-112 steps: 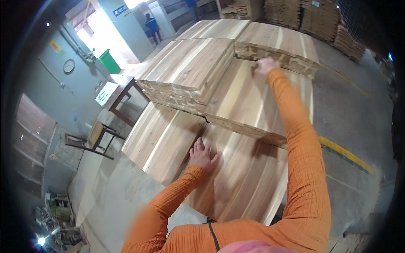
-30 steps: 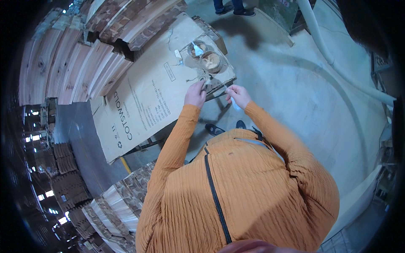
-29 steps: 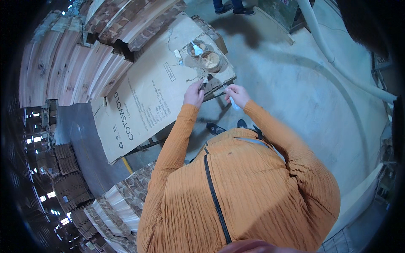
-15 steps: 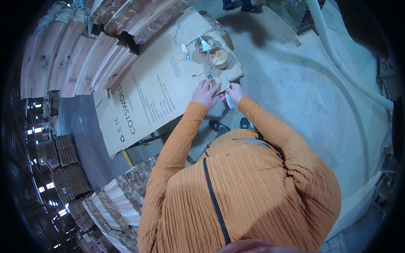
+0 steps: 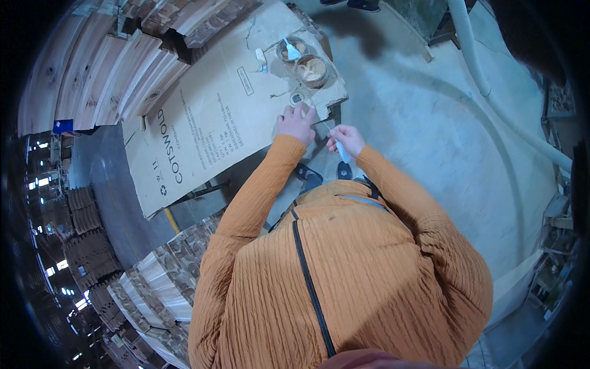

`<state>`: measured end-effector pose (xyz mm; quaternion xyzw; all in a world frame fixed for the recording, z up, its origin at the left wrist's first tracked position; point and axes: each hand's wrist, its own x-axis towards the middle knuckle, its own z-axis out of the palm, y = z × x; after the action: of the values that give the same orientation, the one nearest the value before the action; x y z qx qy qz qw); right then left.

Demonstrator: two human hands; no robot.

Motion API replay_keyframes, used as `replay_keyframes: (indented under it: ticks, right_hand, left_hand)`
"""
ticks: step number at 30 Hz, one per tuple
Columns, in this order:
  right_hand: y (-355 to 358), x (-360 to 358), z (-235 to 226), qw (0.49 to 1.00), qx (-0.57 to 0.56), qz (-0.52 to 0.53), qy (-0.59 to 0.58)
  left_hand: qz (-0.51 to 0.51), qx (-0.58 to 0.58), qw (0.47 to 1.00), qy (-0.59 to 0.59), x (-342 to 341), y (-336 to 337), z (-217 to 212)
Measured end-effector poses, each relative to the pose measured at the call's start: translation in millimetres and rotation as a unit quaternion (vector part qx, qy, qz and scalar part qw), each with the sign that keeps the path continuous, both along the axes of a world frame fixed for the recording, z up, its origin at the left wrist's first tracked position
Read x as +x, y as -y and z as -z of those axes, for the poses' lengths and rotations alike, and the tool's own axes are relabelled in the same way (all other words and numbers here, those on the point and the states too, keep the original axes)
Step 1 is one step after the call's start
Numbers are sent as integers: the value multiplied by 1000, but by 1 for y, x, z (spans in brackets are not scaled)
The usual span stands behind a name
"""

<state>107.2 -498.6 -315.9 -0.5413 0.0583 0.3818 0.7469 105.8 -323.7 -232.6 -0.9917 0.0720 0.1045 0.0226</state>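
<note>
My left hand [image 5: 296, 125] rests at the near edge of a large flattened cardboard sheet [image 5: 203, 117], its fingers stretched out and apart over the board. Just right of it, beyond the sheet's edge, my right hand [image 5: 348, 141] is closed round a slim tool with a pale blue handle [image 5: 343, 154]. A thin part of that tool points up toward my left hand; its exact shape is too small to tell. Farther up the board stand two round tubs, the nearer tub [image 5: 312, 72] with tan paste, the other holding a pale blue-handled tool [image 5: 292, 50].
A small white object [image 5: 261, 61] lies left of the tubs. Wooden boards [image 5: 92, 74] are stacked at upper left, wrapped wood [image 5: 153, 289] at lower left. A pale hose [image 5: 491, 104] runs along the floor at right. Another person's shoes [image 5: 364, 5] show at the top.
My right hand has drawn back from the board's edge toward my body with the blue-handled tool, apart from my left hand. The view has shifted slightly.
</note>
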Motion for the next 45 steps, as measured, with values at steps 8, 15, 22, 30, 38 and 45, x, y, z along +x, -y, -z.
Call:
replay_keyframes:
  ticks: [8, 15, 22, 30, 38, 45]
  right_hand:
    - [8, 0, -23, 997, 4, 22, 80]
    - [-32, 11, -59, 973, -34, -5, 229]
    - [-78, 79, -86, 867, -170, -46, 465]
    - [-149, 202, -114, 521, -465, -108, 707]
    - [-236, 228, -111, 626, -557, -263, 478]
    - [-257, 234, -101, 633, -589, -284, 414]
  left_hand:
    - [-41, -300, 946, 121, -46, -15, 19]
    - [-212, -679, 703, -1, -58, 17, 19]
    - [-349, -800, 488, 12, -59, -10, 27]
    - [-409, -771, 485, -62, -82, -28, 22]
    - [-408, -752, 507, -103, -116, -37, 34]
    - [-433, -757, 481, -89, -141, -42, 46]
